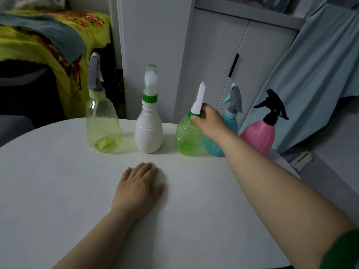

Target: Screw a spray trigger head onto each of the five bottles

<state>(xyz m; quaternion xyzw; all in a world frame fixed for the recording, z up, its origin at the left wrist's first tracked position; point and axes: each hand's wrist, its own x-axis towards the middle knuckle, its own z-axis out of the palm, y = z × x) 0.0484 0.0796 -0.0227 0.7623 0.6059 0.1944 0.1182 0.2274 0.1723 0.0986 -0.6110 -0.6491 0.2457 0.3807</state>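
Left hand [138, 184] lies flat, fingers together, on the white round table [58, 181]. Right hand [208, 121] is clamped on the ribbed green translucent bottle [187, 138] at its white trigger head [199, 100]. Risk: one-handed twisting could tip the unsteadied bottle.

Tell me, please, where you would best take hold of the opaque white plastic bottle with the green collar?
Grip the white bottle at its ribbed neck just under the green collar, coming from the front. The neck is the narrowest part, the bottle stands upright, and the yellow-green bottle and ribbed green bottle flank it.
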